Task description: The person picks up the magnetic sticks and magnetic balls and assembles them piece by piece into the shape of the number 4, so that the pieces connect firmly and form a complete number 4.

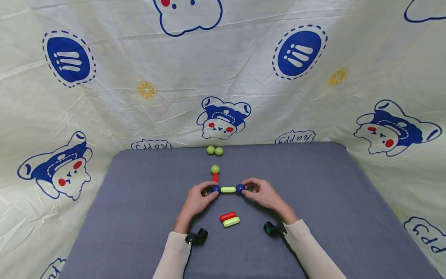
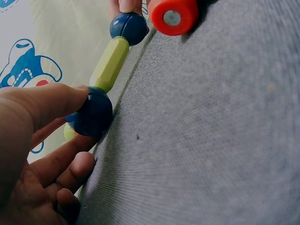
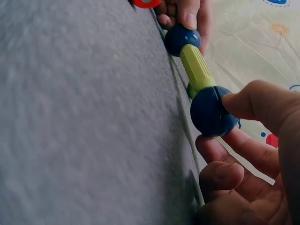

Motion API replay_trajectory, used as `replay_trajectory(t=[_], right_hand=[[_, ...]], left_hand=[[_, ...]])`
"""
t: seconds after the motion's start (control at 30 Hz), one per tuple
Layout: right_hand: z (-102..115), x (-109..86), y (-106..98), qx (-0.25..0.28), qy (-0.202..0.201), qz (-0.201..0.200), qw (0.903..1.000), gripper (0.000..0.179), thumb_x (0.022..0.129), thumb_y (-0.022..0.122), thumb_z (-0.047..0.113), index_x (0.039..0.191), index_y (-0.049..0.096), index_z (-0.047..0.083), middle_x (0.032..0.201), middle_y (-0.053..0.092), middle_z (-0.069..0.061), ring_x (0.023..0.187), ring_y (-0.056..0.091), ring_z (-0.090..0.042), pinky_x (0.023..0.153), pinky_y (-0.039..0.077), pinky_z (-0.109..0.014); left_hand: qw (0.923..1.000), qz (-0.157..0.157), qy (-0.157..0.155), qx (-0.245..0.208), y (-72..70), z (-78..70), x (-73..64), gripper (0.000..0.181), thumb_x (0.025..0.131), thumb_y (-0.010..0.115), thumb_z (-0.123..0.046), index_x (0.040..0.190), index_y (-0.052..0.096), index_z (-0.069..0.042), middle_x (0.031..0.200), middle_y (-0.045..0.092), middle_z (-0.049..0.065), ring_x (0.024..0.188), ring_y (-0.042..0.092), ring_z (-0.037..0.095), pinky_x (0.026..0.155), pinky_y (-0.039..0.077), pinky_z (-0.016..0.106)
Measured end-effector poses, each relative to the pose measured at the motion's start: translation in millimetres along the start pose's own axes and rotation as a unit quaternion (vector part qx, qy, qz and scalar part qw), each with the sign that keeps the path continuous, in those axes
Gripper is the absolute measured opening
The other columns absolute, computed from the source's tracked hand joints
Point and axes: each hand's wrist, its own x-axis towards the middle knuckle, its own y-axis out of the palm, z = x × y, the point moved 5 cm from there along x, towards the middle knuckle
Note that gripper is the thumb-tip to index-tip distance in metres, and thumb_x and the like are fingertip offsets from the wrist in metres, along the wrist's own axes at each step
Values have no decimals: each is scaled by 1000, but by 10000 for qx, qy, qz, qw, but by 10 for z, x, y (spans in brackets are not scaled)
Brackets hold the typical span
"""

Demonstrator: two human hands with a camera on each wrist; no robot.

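Observation:
A yellow-green rod [image 1: 228,190] joins two dark blue balls on the table. My left hand [image 1: 198,199] pinches the left blue ball [image 2: 95,112] between thumb and fingers. At the rod's other end, my right hand [image 1: 264,193] pinches the right blue ball [image 3: 213,111]. From the left ball a red rod [image 1: 215,178] runs away from me, with a green ball [image 1: 215,169] at its far end. Nearer to me, between the forearms, a loose red rod [image 1: 228,216] lies beside a loose yellow-green rod [image 1: 231,222]. A metal disc shows in the red rod's end in the left wrist view.
Two more green balls, a left one [image 1: 210,150] and a right one [image 1: 218,151], sit side by side near the far edge of the grey table [image 1: 156,170]. A printed cloth [image 1: 244,89] hangs behind and around it. Black wrist cameras sit on both wrists.

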Motion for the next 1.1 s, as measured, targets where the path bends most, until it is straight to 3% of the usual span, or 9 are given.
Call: replay_trajectory(t=[0.67, 1.1], right_hand=[[22, 3, 24, -132, 24, 70, 9999, 26, 97, 73, 23, 121, 71, 13, 107, 70, -5, 59, 49, -9, 55, 40, -23], [244, -19, -63, -433, -260, 81, 9987, 39, 97, 74, 25, 130, 66, 7, 119, 70, -9, 90, 62, -16, 70, 52, -30]], left_hand=[[10000, -46, 8, -29, 1, 0, -1, 30, 95, 76, -20, 124, 74, -17, 96, 65, 2, 72, 50, 13, 63, 39, 25], [9999, -69, 129, -40, -1, -8, -2, 29, 95, 76, -20, 123, 74, -15, 95, 65, 6, 71, 49, 12, 62, 39, 25]])
